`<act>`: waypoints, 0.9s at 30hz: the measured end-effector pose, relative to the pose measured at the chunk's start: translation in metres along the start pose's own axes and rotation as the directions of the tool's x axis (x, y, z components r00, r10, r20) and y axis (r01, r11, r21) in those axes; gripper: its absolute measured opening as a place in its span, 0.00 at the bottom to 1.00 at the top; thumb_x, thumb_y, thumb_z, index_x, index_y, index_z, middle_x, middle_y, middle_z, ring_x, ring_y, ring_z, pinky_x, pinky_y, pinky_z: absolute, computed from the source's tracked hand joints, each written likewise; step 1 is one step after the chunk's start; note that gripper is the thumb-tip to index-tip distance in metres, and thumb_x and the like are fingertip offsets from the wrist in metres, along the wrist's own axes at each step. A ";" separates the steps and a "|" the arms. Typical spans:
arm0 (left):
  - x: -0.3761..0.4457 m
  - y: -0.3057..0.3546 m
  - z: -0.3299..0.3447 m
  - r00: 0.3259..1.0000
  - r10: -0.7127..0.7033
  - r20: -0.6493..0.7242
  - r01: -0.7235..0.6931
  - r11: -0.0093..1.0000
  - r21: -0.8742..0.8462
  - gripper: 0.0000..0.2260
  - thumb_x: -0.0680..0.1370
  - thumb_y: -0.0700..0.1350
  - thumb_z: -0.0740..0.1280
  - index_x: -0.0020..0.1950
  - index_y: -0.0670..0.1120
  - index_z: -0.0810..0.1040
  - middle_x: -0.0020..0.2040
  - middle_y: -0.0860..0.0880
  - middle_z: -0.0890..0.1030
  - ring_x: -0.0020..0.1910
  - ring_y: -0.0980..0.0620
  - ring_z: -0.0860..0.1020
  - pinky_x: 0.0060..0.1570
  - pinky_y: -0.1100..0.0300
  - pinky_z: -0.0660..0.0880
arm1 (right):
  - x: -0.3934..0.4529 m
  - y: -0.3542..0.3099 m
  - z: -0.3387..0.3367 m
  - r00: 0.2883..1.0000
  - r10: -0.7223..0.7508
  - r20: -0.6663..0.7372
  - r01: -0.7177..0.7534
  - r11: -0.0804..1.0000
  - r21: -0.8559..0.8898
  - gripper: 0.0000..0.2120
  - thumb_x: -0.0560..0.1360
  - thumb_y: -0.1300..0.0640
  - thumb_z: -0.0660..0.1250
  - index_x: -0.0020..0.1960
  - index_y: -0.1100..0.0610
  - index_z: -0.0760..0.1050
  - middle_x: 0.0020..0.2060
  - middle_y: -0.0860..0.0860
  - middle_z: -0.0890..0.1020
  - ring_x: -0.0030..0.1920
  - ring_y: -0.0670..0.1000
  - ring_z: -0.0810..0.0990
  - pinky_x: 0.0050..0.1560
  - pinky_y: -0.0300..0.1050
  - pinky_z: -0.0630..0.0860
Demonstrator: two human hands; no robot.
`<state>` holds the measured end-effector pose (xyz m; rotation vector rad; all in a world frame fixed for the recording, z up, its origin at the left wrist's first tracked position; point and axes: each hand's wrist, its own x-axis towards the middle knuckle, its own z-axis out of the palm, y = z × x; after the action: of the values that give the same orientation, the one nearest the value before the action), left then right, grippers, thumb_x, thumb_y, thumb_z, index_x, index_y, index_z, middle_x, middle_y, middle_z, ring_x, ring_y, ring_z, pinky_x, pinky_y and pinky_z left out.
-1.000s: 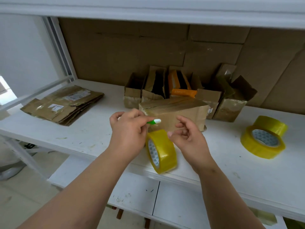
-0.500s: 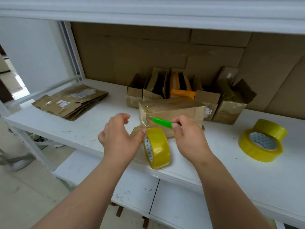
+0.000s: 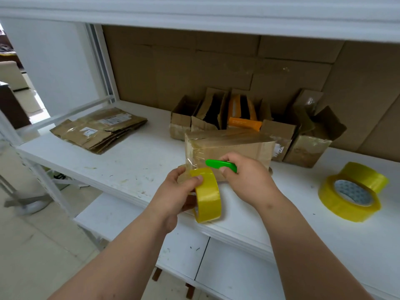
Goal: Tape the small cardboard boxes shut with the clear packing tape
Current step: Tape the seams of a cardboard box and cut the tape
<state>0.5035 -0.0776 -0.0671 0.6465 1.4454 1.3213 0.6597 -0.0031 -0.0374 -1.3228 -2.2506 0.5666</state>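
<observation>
A closed brown cardboard box point(image 3: 229, 146) lies on the white shelf point(image 3: 121, 167), with clear tape running down its near left end. My left hand point(image 3: 177, 193) grips a yellowish roll of packing tape point(image 3: 207, 195) on edge just in front of the box; a stretch of tape runs from the roll up to the box. My right hand point(image 3: 249, 176) holds a small green cutter point(image 3: 218, 165), its tip pointing left at the taped end of the box.
Several open small boxes point(image 3: 238, 118) stand behind the closed one against a cardboard back wall. A stack of flattened boxes point(image 3: 101, 129) lies at the left. Two more tape rolls point(image 3: 350, 195) rest at the right. A lower white shelf point(image 3: 194, 252) sits below the front edge.
The green cutter passed from my left hand to my right hand. My left hand took hold of the tape roll, and the cutter tip moved to the tape at the box's end.
</observation>
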 end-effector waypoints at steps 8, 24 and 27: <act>0.007 0.003 -0.003 0.994 -0.050 0.101 0.057 0.996 -0.073 0.13 0.77 0.39 0.70 0.60 0.49 0.77 0.57 0.39 0.83 0.46 0.42 0.82 0.50 0.50 0.78 | 0.017 -0.011 -0.001 0.994 0.027 0.103 -0.030 0.999 0.027 0.09 0.76 0.49 0.70 0.56 0.47 0.81 0.38 0.45 0.79 0.40 0.46 0.77 0.38 0.42 0.72; 0.025 -0.004 -0.004 0.987 -0.059 0.147 0.088 0.976 -0.197 0.15 0.75 0.36 0.67 0.59 0.49 0.75 0.48 0.44 0.80 0.48 0.41 0.77 0.45 0.52 0.74 | 0.043 -0.017 0.005 0.991 0.019 0.130 0.021 0.953 -0.301 0.10 0.80 0.45 0.60 0.50 0.47 0.79 0.38 0.46 0.76 0.46 0.53 0.76 0.36 0.43 0.66; 0.028 -0.005 -0.003 0.988 -0.059 0.142 0.089 0.974 -0.211 0.14 0.75 0.35 0.67 0.57 0.49 0.74 0.49 0.42 0.80 0.48 0.41 0.78 0.44 0.53 0.73 | 0.045 -0.020 0.010 0.994 0.011 0.109 0.027 0.941 -0.336 0.11 0.79 0.45 0.61 0.51 0.47 0.80 0.43 0.49 0.79 0.49 0.54 0.78 0.41 0.44 0.68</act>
<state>0.4924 -0.0551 -0.0809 0.5227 1.1853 1.3280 0.6209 0.0261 -0.0259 -1.4730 -2.5264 0.2601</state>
